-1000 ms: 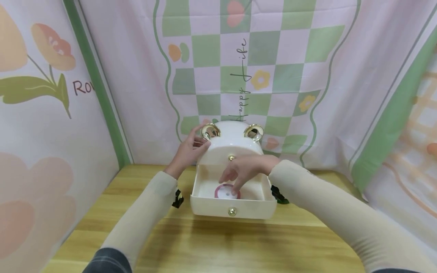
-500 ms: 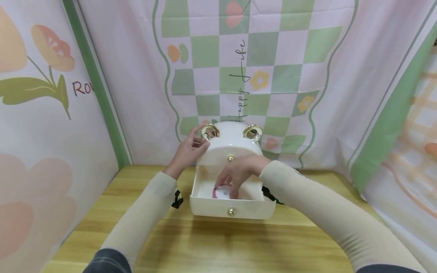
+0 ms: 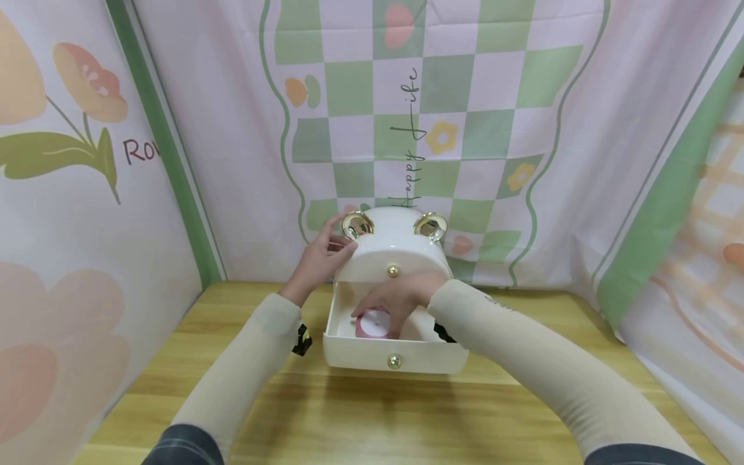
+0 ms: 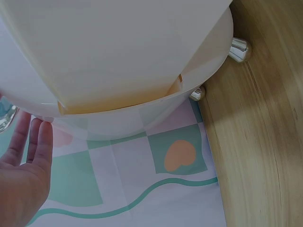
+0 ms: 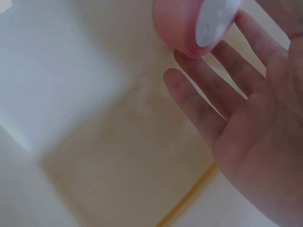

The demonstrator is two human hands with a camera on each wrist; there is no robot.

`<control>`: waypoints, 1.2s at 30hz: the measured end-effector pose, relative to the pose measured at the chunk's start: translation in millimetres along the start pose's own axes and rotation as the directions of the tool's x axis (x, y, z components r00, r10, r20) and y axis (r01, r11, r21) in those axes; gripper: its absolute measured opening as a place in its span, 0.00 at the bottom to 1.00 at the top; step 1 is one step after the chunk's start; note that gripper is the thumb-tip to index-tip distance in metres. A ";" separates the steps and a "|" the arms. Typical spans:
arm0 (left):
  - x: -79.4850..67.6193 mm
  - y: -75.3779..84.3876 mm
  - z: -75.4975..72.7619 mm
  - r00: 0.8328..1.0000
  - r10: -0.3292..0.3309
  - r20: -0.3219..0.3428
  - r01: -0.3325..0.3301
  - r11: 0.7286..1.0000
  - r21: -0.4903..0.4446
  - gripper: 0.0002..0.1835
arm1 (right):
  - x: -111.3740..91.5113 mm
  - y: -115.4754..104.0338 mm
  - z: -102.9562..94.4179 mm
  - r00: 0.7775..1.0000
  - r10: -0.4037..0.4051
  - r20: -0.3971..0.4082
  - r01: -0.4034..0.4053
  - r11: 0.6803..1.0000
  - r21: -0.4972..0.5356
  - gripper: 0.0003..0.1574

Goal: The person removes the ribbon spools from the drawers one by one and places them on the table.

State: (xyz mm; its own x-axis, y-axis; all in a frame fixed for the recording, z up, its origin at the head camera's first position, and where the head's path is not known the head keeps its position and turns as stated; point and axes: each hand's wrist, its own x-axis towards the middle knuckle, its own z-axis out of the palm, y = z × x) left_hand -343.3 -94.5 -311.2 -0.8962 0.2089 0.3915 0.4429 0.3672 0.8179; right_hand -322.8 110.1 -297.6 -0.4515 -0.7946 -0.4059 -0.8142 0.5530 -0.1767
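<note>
A white storage box [image 3: 395,248] with two gold-rimmed ears stands against the back cloth, its lower drawer [image 3: 360,354] pulled out. My left hand [image 3: 318,259] rests on the box's left side, just below the ear; the left wrist view has its straight fingers [image 4: 45,142] against the white shell. Inside the drawer my right hand [image 3: 401,298] grips a round pink object [image 3: 372,324] with a white disc-like face. In the right wrist view this pink object [image 5: 175,23] is tilted, fingertips along its edge; small slots mark its side.
A gold knob [image 3: 392,270] marks the upper drawer above the opening. Under the box is a wooden table [image 3: 372,420]; short metallic feet [image 4: 240,49] show beneath it. Printed cloth [image 3: 232,129] hangs behind and on both sides.
My right hand has moved left and lower in the drawer and taken hold of the round pink object, which has shifted slightly left and tilted. My left hand has stayed in place.
</note>
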 end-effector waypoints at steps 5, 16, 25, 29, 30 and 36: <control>-0.7 2.0 -0.9 1.000 0.006 0.004 -0.006 1.000 -0.002 0.36 | 0.8 -1.0 1.3 0.997 0.074 -0.007 -0.073 0.997 0.012 0.52; -0.3 4.0 -2.1 1.000 -0.004 0.003 0.004 1.000 0.002 0.36 | -11.6 -8.0 -11.9 0.990 0.142 0.002 -0.142 0.989 0.040 0.53; 0.3 4.0 -2.2 1.000 0.002 -0.002 -0.002 1.000 0.012 0.36 | -25.5 -11.9 -24.8 0.989 0.147 0.003 -0.147 0.989 -0.009 0.53; -0.7 5.8 -1.8 1.000 0.001 -0.001 -0.001 1.000 0.012 0.36 | -32.4 -13.4 -28.8 0.992 0.123 0.003 -0.123 0.992 -0.019 0.53; -0.9 6.2 -1.6 1.000 0.000 -0.001 0.000 1.000 0.011 0.36 | -34.5 -14.0 -29.7 0.993 0.115 0.002 -0.115 0.993 -0.015 0.53; -1.6 5.9 -0.6 1.000 -0.006 0.001 0.006 1.000 0.007 0.36 | -47.7 -15.6 -32.0 0.998 0.060 -0.012 -0.060 0.998 0.026 0.52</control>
State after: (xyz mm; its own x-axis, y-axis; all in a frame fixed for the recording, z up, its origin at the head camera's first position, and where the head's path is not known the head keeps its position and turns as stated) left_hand -339.2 -93.2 -306.8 -0.8988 0.2071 0.3863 0.4376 0.3750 0.8172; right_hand -300.2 131.4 -246.8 -0.5040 -0.7627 -0.4054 -0.7761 0.6059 -0.1749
